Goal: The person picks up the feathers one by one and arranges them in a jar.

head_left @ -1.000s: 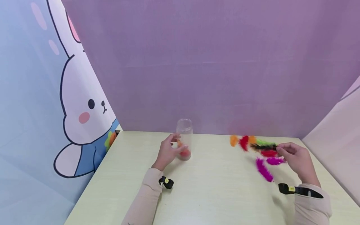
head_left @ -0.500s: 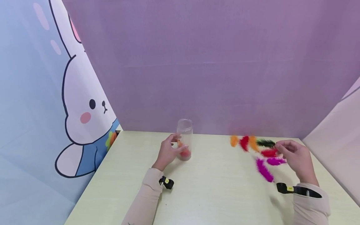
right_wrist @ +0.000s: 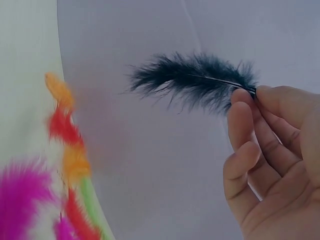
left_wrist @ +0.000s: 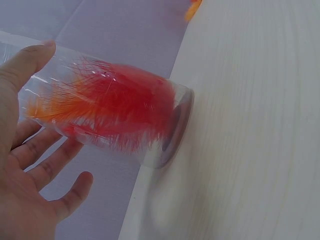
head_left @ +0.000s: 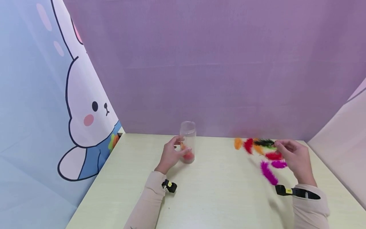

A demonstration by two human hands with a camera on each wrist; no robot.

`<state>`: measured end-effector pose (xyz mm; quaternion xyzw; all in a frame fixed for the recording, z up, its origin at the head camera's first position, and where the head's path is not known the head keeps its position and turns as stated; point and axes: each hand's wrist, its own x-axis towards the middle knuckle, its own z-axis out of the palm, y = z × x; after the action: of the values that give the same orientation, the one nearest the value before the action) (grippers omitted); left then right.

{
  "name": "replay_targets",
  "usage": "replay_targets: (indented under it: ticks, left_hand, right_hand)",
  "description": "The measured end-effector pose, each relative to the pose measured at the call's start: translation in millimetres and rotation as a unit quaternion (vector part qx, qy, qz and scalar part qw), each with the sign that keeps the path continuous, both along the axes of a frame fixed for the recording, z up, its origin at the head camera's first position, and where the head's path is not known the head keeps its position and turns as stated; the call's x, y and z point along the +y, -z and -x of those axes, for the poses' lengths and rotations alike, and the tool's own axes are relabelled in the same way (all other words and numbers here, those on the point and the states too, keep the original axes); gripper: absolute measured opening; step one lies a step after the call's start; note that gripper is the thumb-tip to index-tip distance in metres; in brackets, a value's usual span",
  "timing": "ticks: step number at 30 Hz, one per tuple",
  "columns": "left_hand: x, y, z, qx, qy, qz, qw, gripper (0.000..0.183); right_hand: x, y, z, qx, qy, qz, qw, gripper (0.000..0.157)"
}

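My left hand [head_left: 171, 153] grips a tall clear plastic jar [head_left: 189, 140] that stands upright on the table. Through its wall, in the left wrist view, show red feathers [left_wrist: 127, 102] and an orange feather [left_wrist: 65, 106] near the bottom. My right hand [head_left: 294, 159] pinches a black feather [right_wrist: 195, 80] by its quill end, between thumb and fingertips, with its plume pointing left. It is held up over the loose feathers on the right of the table, overlapping an orange and a green one in the head view.
On the pale table [head_left: 217, 190] lie an orange feather [head_left: 238, 143], a red feather [head_left: 248, 145], another red feather [head_left: 273, 156] and two magenta feathers [head_left: 268, 173]. A purple cloth backdrop [head_left: 214, 70] rises behind the table, with a rabbit-print sheet [head_left: 83, 95] at left.
My right hand has moved left and slightly up with the black feather, which has risen from among the other feathers. My left hand and the jar have stayed in place.
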<state>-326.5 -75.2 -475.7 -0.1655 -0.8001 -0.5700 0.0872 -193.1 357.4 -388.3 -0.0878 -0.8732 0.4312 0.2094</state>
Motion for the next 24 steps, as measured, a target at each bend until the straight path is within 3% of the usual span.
replay_targets:
  ticks: [15,24]
  left_hand:
    - [-0.9,-0.9,-1.2,0.005,0.003,-0.003,1.0000,0.066]
    - [0.2,-1.5,-1.7,0.001,-0.002,0.002,1.0000,0.061]
  right_hand:
    - [-28.7,-4.6,9.5,0.035,-0.017,0.036,0.999,0.031]
    - [-47.1,-2.4,15.9,0.052,-0.006,0.061,0.997,0.026]
